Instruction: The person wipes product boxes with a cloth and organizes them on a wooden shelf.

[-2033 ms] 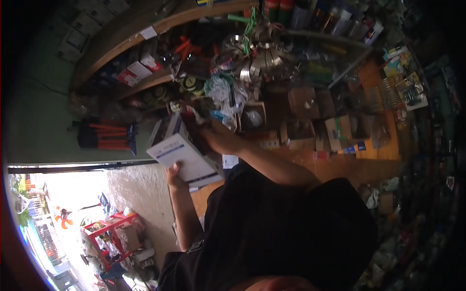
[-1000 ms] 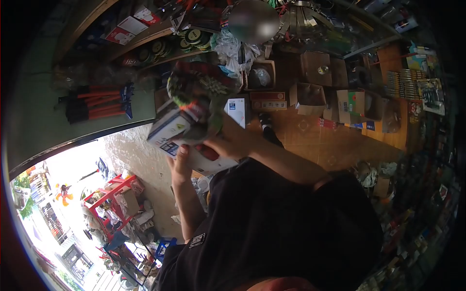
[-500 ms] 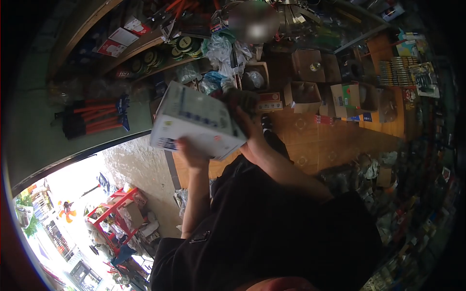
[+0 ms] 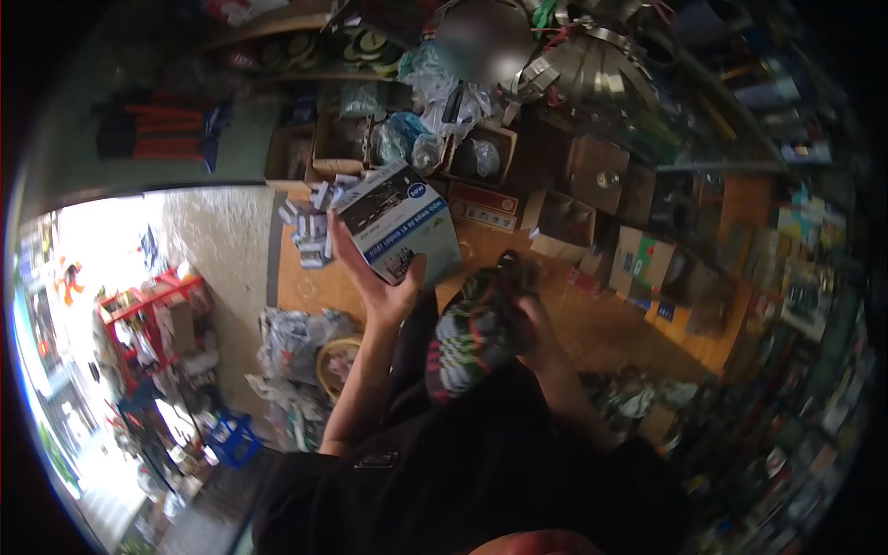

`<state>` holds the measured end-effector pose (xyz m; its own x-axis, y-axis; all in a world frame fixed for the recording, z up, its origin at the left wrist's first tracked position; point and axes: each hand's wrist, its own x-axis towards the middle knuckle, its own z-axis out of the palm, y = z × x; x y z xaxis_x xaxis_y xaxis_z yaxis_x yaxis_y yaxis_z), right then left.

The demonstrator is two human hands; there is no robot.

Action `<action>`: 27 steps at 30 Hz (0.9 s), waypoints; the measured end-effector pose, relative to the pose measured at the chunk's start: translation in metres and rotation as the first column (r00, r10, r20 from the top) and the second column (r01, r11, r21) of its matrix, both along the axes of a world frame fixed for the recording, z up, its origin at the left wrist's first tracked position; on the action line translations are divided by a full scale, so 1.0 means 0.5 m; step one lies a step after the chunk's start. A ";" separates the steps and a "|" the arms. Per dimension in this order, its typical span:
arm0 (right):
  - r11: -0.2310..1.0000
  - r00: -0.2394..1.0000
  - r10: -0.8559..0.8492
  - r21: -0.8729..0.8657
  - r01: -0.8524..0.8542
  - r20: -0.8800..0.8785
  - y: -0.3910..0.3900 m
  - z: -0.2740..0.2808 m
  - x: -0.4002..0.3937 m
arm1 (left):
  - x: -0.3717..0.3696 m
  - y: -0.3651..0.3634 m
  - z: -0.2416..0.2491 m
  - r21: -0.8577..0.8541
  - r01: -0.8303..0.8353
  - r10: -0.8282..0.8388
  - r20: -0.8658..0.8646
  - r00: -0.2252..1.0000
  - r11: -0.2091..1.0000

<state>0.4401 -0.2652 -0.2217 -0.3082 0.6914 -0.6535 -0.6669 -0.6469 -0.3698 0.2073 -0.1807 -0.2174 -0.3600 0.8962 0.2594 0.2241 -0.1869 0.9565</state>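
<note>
A printed carton box (image 4: 430,242) with a blue band and a round blue mark is tilted in front of me. My left hand (image 4: 387,294) grips its near left edge, fingers along the side and thumb on the printed face. Close to my body, my right hand (image 4: 538,335) is closed on a crumpled patterned cloth (image 4: 467,347) in grey, black, green and red. The cloth hangs apart from the box. Some of the right fingers are hidden behind it.
Small white-and-grey packs (image 4: 310,227) are piled beyond the box. Open cardboard boxes (image 4: 561,227) stand on the wooden floor (image 4: 592,314). Clear plastic bags (image 4: 301,342) lie to the left, near a red rack (image 4: 153,314) by the bright doorway. Crowded shelves (image 4: 814,370) line the right.
The box has turned from its white side to a printed face. My right hand has left the box and drawn the cloth back towards my body. The view has shifted too.
</note>
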 end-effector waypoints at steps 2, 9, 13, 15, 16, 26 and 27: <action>0.994 0.968 0.032 -0.108 -0.006 0.248 -0.043 -0.069 0.110 | 0.030 -0.068 -0.171 -0.282 0.078 -0.001 0.263 0.965 0.956; 0.845 0.656 0.385 -0.533 0.031 0.649 -0.430 -0.520 0.555 | 0.262 -0.108 -0.820 -0.955 0.182 0.494 0.278 0.824 0.234; 0.743 0.596 0.526 -0.669 0.026 0.607 -0.609 -0.609 0.690 | 0.327 -0.007 -1.034 -0.998 -0.056 0.556 -0.058 0.829 -0.021; 0.695 0.497 0.589 -0.713 0.092 0.638 -0.649 -0.619 0.716 | 0.338 0.058 -1.134 -0.990 -0.107 0.534 -0.140 0.834 -0.093; 0.666 0.512 0.575 -0.728 0.160 0.638 -0.618 -0.570 0.683 | 0.336 0.077 -1.232 -0.992 -0.125 0.530 -0.104 0.841 0.005; 0.749 0.350 0.605 -0.660 0.056 0.715 -0.459 -0.566 0.581 | 0.305 0.112 -1.275 -0.670 -0.234 0.576 0.347 0.740 0.704; 0.828 0.289 0.518 -0.557 0.067 0.805 -0.422 -0.560 0.549 | 0.323 0.053 -1.370 -0.750 -0.350 0.472 -0.057 0.880 0.561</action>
